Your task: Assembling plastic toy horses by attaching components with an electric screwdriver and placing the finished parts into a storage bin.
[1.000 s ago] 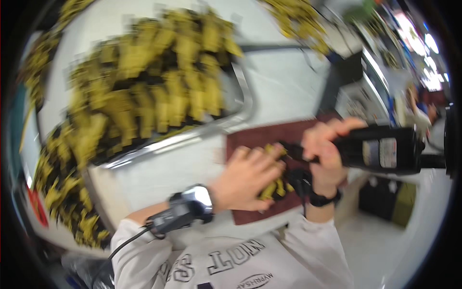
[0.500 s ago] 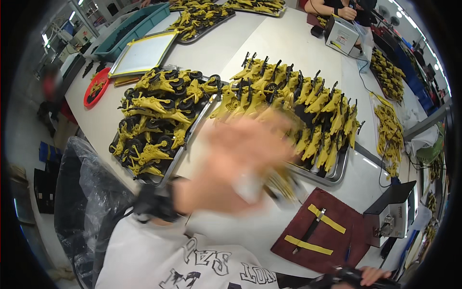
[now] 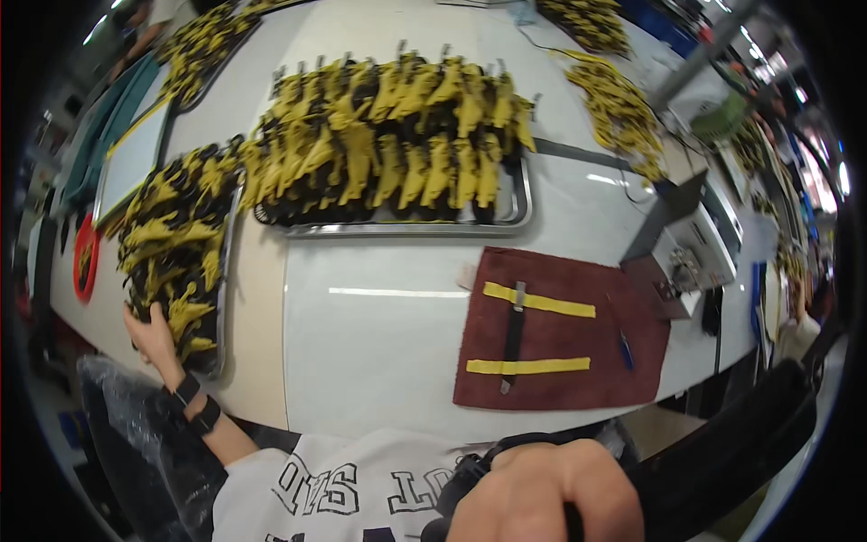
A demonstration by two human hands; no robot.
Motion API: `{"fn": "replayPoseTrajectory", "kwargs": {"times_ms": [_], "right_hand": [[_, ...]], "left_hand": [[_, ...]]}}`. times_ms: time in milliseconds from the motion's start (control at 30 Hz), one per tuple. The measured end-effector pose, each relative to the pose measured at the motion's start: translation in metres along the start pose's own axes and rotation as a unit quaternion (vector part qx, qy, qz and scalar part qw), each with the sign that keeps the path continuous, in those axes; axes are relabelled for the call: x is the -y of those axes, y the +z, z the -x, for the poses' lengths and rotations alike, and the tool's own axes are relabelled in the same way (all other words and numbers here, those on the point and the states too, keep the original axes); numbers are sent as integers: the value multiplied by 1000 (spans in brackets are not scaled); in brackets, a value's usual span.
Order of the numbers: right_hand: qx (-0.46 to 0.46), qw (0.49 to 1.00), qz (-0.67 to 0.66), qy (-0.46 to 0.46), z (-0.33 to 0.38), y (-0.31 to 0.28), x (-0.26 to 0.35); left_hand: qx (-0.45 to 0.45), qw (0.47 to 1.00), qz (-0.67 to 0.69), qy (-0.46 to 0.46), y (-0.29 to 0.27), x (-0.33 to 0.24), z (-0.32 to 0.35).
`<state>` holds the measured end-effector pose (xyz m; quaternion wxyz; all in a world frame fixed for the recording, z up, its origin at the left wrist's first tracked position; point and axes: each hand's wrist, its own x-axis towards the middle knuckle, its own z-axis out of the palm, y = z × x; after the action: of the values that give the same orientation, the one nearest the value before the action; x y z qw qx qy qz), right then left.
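Observation:
My left hand (image 3: 153, 339) reaches to the near left edge of a metal tray (image 3: 222, 348) piled with yellow-and-black toy motorcycles (image 3: 172, 239). Its thumb and a finger are apart at the pile, and the other fingers are partly hidden. Close to the camera at the lower edge, my right hand (image 3: 546, 495) is curled, knuckles up, beside black gear. What it holds, if anything, is hidden. Ahead, a second metal tray (image 3: 406, 230) carries yellow motorcycles (image 3: 388, 135) standing upright in packed rows.
A maroon cloth (image 3: 560, 339) has two yellow tape strips, a black strap-like piece (image 3: 514, 334) and a blue pen-like tool (image 3: 625, 350). Right of it stands a small machine (image 3: 691, 262). A red basket (image 3: 86, 257), a framed white board (image 3: 134, 167) and a teal bin (image 3: 113, 126) are at left.
My left hand has swung from the middle of the view down left to the tray pile. My right hand has come up large at the bottom centre. The view has turned right.

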<state>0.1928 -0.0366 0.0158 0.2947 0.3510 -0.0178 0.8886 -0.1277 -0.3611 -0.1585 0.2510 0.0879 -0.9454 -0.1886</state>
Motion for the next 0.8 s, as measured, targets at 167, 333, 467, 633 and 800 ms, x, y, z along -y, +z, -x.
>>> {"fn": "replayPoseTrajectory", "kwargs": {"times_ms": [167, 333, 467, 633, 800], "right_hand": [[2, 999, 33, -30, 8, 10, 9], [-12, 999, -2, -34, 16, 8, 7], [-20, 999, -24, -40, 19, 3, 11], [-29, 998, -13, -58, 25, 5, 27], [-31, 997, -29, -69, 27, 14, 37]], "left_hand": [[-53, 998, 29, 24, 7, -43, 21], [-146, 984, 26, 100, -15, -78, 37], [-149, 935, 251, 201, -67, -165, 75], [214, 774, 359, 475, -63, -287, 94], [246, 748, 128, 603, -29, -344, 91]]}}
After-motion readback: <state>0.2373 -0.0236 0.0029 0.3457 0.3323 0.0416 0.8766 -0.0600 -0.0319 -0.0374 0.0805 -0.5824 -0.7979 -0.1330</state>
